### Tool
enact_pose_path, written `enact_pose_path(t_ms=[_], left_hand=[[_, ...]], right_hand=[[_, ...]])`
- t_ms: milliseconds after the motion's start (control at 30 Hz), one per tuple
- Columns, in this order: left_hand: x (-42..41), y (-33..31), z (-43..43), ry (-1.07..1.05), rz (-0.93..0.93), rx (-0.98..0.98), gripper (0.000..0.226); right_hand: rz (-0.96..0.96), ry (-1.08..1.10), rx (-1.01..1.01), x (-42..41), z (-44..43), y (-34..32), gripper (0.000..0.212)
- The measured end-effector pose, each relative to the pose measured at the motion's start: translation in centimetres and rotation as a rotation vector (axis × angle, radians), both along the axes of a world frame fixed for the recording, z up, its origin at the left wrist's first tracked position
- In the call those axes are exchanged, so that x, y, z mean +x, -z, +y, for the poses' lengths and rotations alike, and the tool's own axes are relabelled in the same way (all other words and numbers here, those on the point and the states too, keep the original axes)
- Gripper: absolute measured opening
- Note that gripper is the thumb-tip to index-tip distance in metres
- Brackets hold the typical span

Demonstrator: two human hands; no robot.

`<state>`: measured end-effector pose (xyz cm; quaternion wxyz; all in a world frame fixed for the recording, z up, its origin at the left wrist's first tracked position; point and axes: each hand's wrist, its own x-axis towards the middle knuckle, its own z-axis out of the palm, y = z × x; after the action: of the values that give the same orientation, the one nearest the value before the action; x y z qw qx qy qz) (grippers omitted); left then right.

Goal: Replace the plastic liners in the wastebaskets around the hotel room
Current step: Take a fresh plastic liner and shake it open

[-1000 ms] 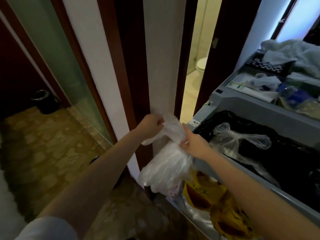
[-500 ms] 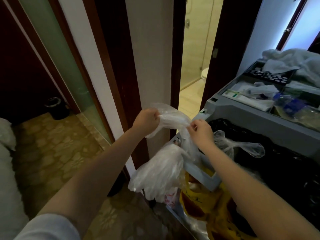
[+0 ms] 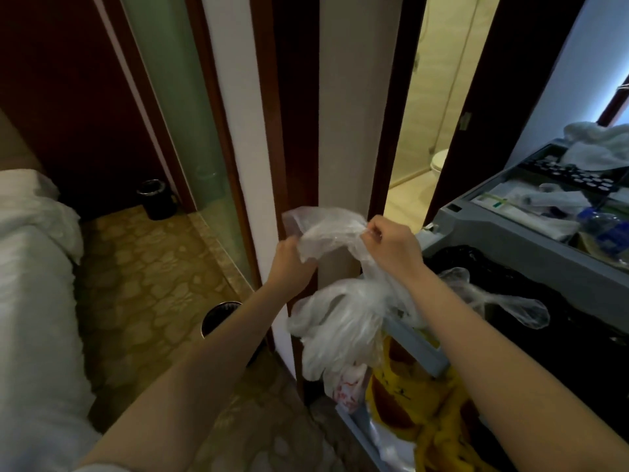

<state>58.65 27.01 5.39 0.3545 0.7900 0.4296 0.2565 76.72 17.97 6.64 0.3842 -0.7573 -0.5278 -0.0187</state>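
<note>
Both hands hold a clear plastic liner [image 3: 337,315] in front of the door frame. My left hand [image 3: 289,260] grips its upper left edge and my right hand [image 3: 391,240] pinches the top edge, stretching the plastic between them. The rest of the liner hangs bunched below my hands. A black wastebasket [image 3: 218,318] with a metal rim stands on the floor under my left forearm, partly hidden. A second black wastebasket [image 3: 155,199] stands far off by the frosted glass wall.
A grey housekeeping cart [image 3: 510,233] stands at the right, with a black trash bag [image 3: 578,318], a loose clear bag [image 3: 503,301] and a yellow bag [image 3: 415,403] hanging from it. A bed with white sheets [image 3: 30,301] is at left. The bathroom doorway [image 3: 418,131] opens ahead.
My hands lifted the liner and drew apart, spreading its top edge. The view tilted up and left, bringing the bed and the near wastebasket into view.
</note>
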Motion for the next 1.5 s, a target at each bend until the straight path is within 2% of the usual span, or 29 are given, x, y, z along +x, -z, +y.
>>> enact_pose_path(t_ms=[67,133,233,367,467,533,667,767,833,1000,1067,1133,1167,1233,1267,1300,1333,1367,1400,1467,1500], left_hand=[[-0.8,2.4,-1.4,0.064,0.173,-0.043,0.045],[-0.7,4.1,-2.1,0.069,0.214,-0.096,0.051],[-0.4,5.5,-2.8,0.031,0.167,-0.085,0.038],[-0.4,6.4,-3.2,0.026,0.185,-0.019,0.007],[0.4,6.8,-2.3,0.107,0.263,-0.049,0.017],[1.6,6.8,-1.7,0.182,0.29,-0.033,0.012],[4.9,7.7,-1.5,0.358,0.345,0.083,0.041],[7.3,8.7,-2.0,0.473,0.473,0.114,0.052],[8.3,9.1,-2.1,0.472,0.484,0.146,0.049],[10.2,9.3,-0.4,0.443,0.458,0.379,0.025],[11.7,8.3,-0.4,0.425,0.388,0.459,0.022],[13.7,6.5,-1.5,0.508,0.317,0.451,0.024],[14.5,5.7,-2.1,0.597,0.376,0.434,0.024],[16.3,6.7,-3.9,0.681,0.649,0.435,0.024],[16.6,7.3,-4.6,0.606,0.839,0.483,0.024],[16.0,7.0,-5.3,0.498,1.051,0.394,0.025],[15.4,7.1,-5.6,0.435,1.171,0.41,0.025],[15.5,7.9,-5.7,0.499,1.19,0.495,0.027],[15.9,9.2,-5.2,0.663,1.099,0.471,0.029],[16.5,8.9,-4.9,0.778,0.961,0.247,0.034],[16.5,8.2,-4.6,0.772,0.938,0.242,0.035]], right_hand=[[-0.063,0.056,-0.177,-0.3,-0.4,2.1,0.019],[-0.081,0.087,-0.336,-0.5,-1.0,3.9,0.017],[-0.152,0.055,-0.535,-0.7,-1.4,6.0,0.016],[-0.074,0.123,-0.597,-0.1,-1.2,7.4,0.02],[0.041,0.173,-0.564,1.4,-0.7,8.0,0.024],[0.17,0.198,-0.515,2.7,-0.4,8.6,0.023],[0.426,0.222,-0.481,5.0,-0.5,9.8,0.024],[0.497,0.254,-0.471,6.2,-0.5,9.4,0.031],[0.535,0.3,-0.421,7.0,-0.5,8.7,0.032],[0.609,0.38,-0.258,8.9,-1.3,6.3,0.018],[0.597,0.424,-0.203,9.4,-2.0,5.2,0.015],[0.57,0.468,-0.173,10.0,-2.8,4.4,0.015],[0.561,0.483,-0.164,10.4,-3.2,4.1,0.016],[0.562,0.51,-0.137,10.9,-4.2,3.8,0.016],[0.566,0.521,-0.122,11.2,-4.7,3.7,0.016],[0.569,0.53,-0.11,11.3,-5.2,3.7,0.016],[0.567,0.533,-0.103,11.5,-5.6,3.7,0.016],[0.563,0.534,-0.102,11.5,-5.9,3.7,0.016],[0.558,0.531,-0.104,11.4,-6.2,3.6,0.016],[0.55,0.529,-0.105,11.2,-6.5,3.7,0.014],[0.548,0.527,-0.103,11.1,-6.6,3.7,0.014]])
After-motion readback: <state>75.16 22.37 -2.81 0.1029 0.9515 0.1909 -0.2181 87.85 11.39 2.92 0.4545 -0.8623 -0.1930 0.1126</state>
